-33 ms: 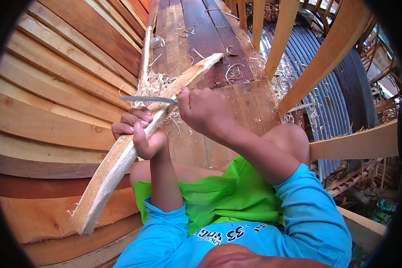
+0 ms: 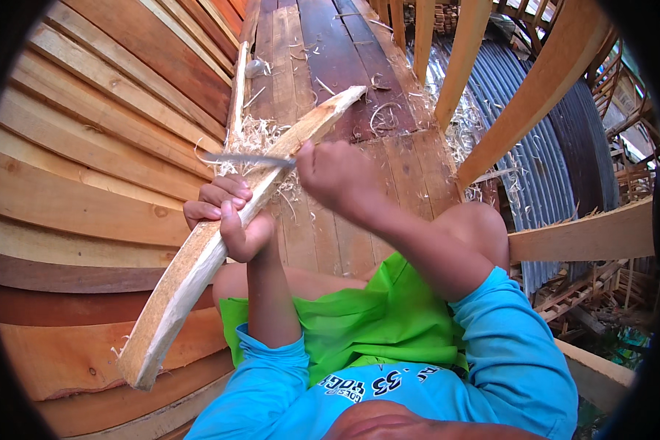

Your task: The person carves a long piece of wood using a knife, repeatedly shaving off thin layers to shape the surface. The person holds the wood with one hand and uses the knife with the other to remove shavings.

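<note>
A long pale wooden stick (image 2: 172,308) runs slantwise from the lower left up to the far middle, its lower faces shaved white. My left hand (image 2: 235,216) is closed around it below the middle, thumb toward me. In my right hand (image 2: 341,176) is a knife (image 2: 253,159), its handle hidden in the fist. The blade points left and lies across the stick just beyond my left fingers; blade and right hand are blurred by motion. Curled wood shavings (image 2: 260,136) lie on the boards beneath the far half of the stick.
Planks (image 2: 88,169) line the left side. I sit on a wooden board floor (image 2: 396,172) with more shavings scattered over it. On the right stand wooden posts (image 2: 458,66) and a rail (image 2: 579,235), with corrugated metal sheets (image 2: 524,147) beyond them. A thin strip of wood (image 2: 238,92) lies along the planks.
My right hand and the knife have shifted slightly along the stick and tilted, and they look more blurred. The left hand and the stick have hardly moved.
</note>
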`<state>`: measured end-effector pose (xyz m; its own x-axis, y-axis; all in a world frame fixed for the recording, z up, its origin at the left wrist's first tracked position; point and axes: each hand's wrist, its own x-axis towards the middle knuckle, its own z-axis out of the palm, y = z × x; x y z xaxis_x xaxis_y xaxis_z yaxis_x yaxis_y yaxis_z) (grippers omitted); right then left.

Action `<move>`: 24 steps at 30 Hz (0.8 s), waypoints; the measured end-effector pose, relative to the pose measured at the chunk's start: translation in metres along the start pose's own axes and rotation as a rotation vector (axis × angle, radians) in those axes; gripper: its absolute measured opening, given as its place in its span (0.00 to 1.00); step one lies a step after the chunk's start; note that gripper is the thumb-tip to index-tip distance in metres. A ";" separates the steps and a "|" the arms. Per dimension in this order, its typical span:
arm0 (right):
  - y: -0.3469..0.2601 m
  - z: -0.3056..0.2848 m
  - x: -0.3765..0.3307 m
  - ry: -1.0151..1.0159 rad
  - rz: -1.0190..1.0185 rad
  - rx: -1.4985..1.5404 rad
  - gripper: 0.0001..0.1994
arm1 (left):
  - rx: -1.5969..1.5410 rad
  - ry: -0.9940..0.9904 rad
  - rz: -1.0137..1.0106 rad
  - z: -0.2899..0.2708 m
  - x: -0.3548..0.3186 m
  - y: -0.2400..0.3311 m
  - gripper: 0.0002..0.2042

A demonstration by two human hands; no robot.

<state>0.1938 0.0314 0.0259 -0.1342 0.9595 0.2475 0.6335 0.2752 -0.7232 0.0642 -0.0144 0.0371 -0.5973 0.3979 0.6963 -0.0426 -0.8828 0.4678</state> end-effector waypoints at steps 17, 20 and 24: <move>0.015 -0.001 0.012 -0.158 0.083 0.046 0.24 | -0.068 -0.032 0.016 -0.004 0.003 0.001 0.08; 0.003 -0.004 0.008 -0.078 0.068 0.034 0.27 | -0.082 -0.018 0.040 -0.011 0.002 -0.010 0.08; -0.008 -0.013 0.006 -0.152 0.086 0.000 0.26 | -0.112 -0.056 0.008 -0.017 0.007 0.005 0.09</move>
<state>0.1981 0.0340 0.0413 -0.1932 0.9776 0.0839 0.6474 0.1913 -0.7378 0.0462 -0.0198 0.0351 -0.5522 0.4015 0.7307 -0.1290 -0.9070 0.4009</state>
